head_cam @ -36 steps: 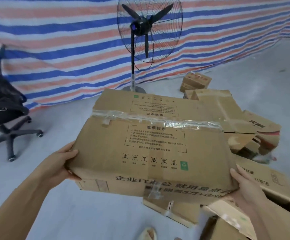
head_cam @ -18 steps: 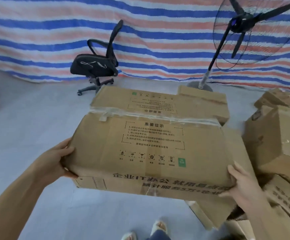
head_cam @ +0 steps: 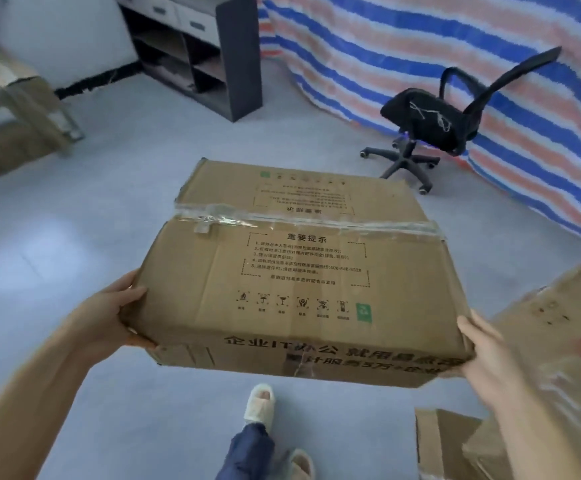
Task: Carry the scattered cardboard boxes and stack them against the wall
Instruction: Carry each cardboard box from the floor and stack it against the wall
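Cardboard box (head_cam: 292, 271) held between left hand (head_cam: 109, 317) and right hand (head_cam: 490, 355); office chair (head_cam: 431, 123) beyond right hand, shelf unit (head_cam: 206, 46) and stacked boxes (head_cam: 12, 116) beyond left hand, more boxes (head_cam: 559, 341) right of right hand.

We hold a taped cardboard box (head_cam: 296, 282) off the grey floor (head_cam: 109, 202), left hand (head_cam: 109, 317) gripping its left edge, right hand (head_cam: 486, 355) its right (thumbs on top); more boxes (head_cam: 559, 341) lie right; a black office chair (head_cam: 431, 123) stands by the striped tarp (head_cam: 420, 39); a dark shelf unit (head_cam: 209, 53) stands beyond.
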A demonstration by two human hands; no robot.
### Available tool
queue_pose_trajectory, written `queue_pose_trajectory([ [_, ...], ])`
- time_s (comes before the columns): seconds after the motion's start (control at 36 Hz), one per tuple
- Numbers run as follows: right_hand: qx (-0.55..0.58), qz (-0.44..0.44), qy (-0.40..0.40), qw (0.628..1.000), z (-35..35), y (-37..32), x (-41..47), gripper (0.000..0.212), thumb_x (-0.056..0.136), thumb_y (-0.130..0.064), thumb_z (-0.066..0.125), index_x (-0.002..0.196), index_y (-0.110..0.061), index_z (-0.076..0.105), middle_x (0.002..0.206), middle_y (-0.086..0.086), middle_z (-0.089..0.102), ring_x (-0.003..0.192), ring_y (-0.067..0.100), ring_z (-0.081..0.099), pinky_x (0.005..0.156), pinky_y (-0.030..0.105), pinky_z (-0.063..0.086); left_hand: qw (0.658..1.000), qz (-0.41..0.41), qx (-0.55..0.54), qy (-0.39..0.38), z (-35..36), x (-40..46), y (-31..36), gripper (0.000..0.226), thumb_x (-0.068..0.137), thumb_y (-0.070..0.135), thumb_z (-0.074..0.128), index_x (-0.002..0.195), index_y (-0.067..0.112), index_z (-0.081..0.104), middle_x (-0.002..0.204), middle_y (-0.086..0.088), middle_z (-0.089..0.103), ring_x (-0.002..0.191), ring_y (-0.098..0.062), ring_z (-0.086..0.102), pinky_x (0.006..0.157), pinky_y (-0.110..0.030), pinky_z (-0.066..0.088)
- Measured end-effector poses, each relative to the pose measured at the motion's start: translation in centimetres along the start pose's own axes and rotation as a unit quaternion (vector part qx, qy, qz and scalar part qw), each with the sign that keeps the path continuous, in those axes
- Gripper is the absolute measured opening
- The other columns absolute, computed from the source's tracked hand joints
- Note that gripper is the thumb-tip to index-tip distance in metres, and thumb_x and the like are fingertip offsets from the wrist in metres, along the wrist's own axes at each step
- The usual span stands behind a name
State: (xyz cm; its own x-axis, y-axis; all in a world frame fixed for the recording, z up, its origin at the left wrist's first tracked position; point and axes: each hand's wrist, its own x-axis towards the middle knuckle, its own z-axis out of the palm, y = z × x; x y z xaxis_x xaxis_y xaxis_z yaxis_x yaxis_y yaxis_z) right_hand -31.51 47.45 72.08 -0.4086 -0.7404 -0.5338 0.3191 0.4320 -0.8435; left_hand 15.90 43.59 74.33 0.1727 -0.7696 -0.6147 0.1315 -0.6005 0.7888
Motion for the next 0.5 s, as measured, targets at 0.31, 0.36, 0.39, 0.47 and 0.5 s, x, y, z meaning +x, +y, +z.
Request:
queue_pose_trajectory([
  [0.31,-0.138,0.028,-0.221,0.965,16.4,4.5,-6.3,0.026,0.102,-0.012,0.036,0.106,-0.021,0.061,0.094,-0.003,0.070,0.086,0.023,0.063,0.055,0.045,0.051,0.972,-0.025,-0.149,0.179,-18.1,-11.4,-8.6,0.043,0.098,0.008,0.042,0.137,0.024,0.050,0.136,-0.009,0.052,0.108,-0.038,0.051,0.060,-0.069,0.048],
  [0.36,-0.151,0.028,-0.241,0.958,19.7,5.6,-8.0,0.025,0.102,-0.011,0.037,0.107,-0.019,0.060,0.094,-0.001,0.070,0.084,0.023,0.064,0.058,0.045,0.050,0.963,-0.025,-0.177,0.200,-21.5,-13.0,-10.0,0.043,0.098,0.008,0.042,0.138,0.024,0.050,0.137,-0.010,0.052,0.106,-0.038,0.052,0.058,-0.068,0.049],
  [0.39,-0.160,0.025,-0.251,0.954,21.4,6.2,-8.9,0.025,0.102,-0.011,0.037,0.105,-0.018,0.061,0.090,-0.001,0.072,0.080,0.022,0.066,0.059,0.045,0.051,0.960,-0.023,-0.190,0.207,-23.1,-13.7,-10.5,0.044,0.098,0.008,0.041,0.138,0.024,0.049,0.134,-0.010,0.054,0.103,-0.037,0.053,0.056,-0.068,0.049],
  [0.47,-0.191,0.017,-0.279,0.941,26.9,8.4,-11.9,0.026,0.102,-0.013,0.037,0.100,-0.019,0.063,0.080,-0.006,0.074,0.078,0.022,0.066,0.059,0.045,0.050,0.948,-0.013,-0.219,0.228,-28.3,-15.9,-12.0,0.044,0.098,0.006,0.040,0.137,0.025,0.050,0.121,-0.006,0.057,0.092,-0.034,0.054,0.045,-0.060,0.052],
  [0.5,-0.199,0.015,-0.287,0.937,28.8,9.1,-13.0,0.026,0.102,-0.013,0.037,0.100,-0.019,0.062,0.082,-0.004,0.074,0.081,0.023,0.064,0.059,0.045,0.050,0.943,-0.012,-0.229,0.239,-30.1,-16.5,-12.4,0.044,0.098,0.006,0.039,0.136,0.026,0.051,0.120,-0.005,0.057,0.091,-0.032,0.054,0.043,-0.058,0.052],
])
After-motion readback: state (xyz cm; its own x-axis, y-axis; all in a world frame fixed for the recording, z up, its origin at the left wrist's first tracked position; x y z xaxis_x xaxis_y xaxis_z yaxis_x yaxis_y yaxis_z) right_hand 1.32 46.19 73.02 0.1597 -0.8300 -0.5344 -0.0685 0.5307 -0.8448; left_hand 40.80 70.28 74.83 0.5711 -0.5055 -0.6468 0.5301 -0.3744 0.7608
